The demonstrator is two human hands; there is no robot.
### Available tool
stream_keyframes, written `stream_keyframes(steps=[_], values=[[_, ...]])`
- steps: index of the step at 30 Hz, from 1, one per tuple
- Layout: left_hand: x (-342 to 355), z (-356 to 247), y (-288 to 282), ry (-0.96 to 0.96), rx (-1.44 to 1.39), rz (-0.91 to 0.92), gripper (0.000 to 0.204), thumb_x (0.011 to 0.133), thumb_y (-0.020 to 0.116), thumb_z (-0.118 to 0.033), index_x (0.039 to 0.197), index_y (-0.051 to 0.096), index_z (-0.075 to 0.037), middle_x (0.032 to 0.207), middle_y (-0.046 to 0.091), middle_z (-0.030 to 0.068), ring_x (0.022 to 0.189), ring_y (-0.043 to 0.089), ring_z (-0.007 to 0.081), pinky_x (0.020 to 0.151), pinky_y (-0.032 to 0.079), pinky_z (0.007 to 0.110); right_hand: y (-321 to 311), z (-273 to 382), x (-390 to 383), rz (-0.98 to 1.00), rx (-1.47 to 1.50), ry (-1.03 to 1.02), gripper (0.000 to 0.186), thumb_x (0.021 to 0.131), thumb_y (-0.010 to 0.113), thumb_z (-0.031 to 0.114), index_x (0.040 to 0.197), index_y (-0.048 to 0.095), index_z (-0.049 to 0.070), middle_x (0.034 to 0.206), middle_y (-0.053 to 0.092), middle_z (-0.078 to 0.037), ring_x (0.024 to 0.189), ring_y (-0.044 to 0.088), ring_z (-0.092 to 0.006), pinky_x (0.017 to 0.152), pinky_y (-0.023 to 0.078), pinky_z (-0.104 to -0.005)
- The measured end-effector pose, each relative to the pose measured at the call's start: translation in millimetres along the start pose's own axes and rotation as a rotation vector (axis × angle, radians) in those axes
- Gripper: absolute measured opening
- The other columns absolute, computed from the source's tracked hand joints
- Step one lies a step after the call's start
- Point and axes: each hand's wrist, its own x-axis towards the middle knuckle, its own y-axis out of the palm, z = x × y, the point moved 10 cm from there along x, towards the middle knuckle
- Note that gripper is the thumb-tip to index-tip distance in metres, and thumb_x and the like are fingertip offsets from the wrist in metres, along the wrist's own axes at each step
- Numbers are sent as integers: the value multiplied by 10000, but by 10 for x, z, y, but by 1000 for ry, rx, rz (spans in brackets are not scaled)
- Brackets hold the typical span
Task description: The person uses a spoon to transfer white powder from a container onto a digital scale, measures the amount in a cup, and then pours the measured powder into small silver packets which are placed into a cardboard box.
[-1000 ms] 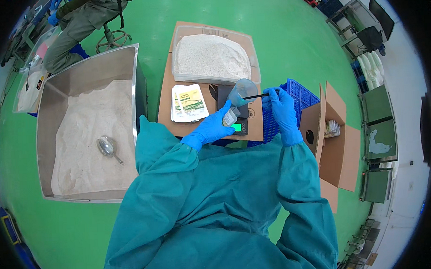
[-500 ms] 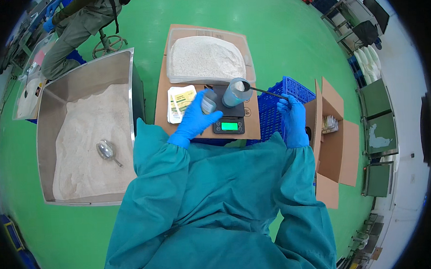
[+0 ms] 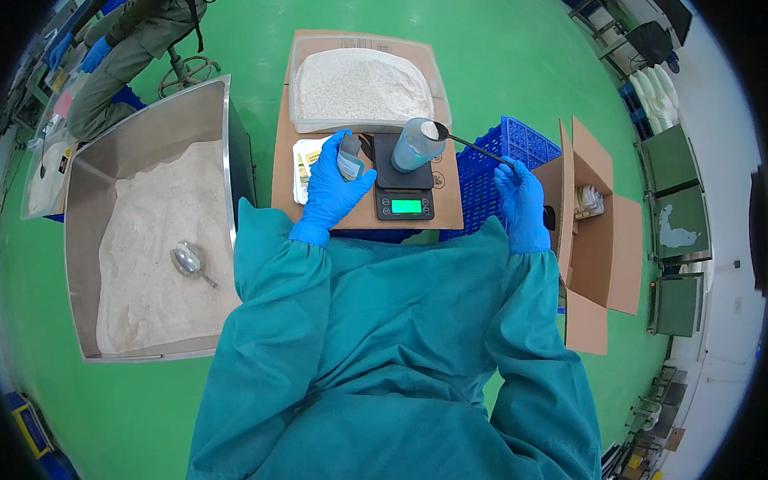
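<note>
Cardboard sheet (image 3: 449,207) mid-scene: tub (image 3: 441,113) on far end; scale (image 3: 405,191) nearer, cup (image 3: 412,148) on it, spoon (image 3: 474,147) at cup's rim; cards (image 3: 304,168) left, jar (image 3: 350,167) between. Left of sheet: bin (image 3: 173,120), scoop (image 3: 186,259) on powder (image 3: 151,223) inside. Right: crate (image 3: 529,143); farther right, carton (image 3: 623,253) with packets (image 3: 588,201) in it.

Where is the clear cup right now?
In the head view, just right of the upper centre, the cup stands on the dark scale, between the left hand and the right hand.
</note>
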Motion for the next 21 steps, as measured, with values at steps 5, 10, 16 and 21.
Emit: stream_keyframes(steps=[5, 10, 16, 21], values=[[4, 5, 40, -22, -50, 4, 808, 699, 785, -245, 1356, 372, -23, 1266, 504, 159, 1147, 521, 278, 976, 429, 374, -36, 51, 21, 6, -15, -42, 252, 952, 511, 158, 1056, 593, -55, 836, 634, -121, 698, 624, -201, 660, 543, -298], [12, -38, 21, 2, -21, -4, 791, 709, 777, -236, 1358, 373, -34, 1257, 511, 157, 1139, 524, 272, 965, 434, 376, 191, 264, -161, 56, -257, -262, 282, 979, 494, 210, 1050, 607, -39, 823, 656, -111, 686, 643, -184, 645, 543, -289], [0, -44, 53, -21, -30, 22, 777, 716, 768, -241, 1353, 373, -38, 1251, 515, 161, 1137, 528, 277, 967, 434, 379, 417, 377, -336, 90, -381, -401, 285, 991, 483, 219, 1026, 616, -31, 797, 667, -105, 649, 645, -166, 612, 538, -274], [-1, -7, 48, -11, -18, 8, 780, 711, 770, -247, 1350, 375, -35, 1241, 523, 164, 1132, 533, 284, 967, 434, 382, 446, 395, -343, 103, -371, -431, 273, 991, 484, 206, 1022, 615, -30, 792, 667, -106, 641, 642, -161, 601, 532, -270]])
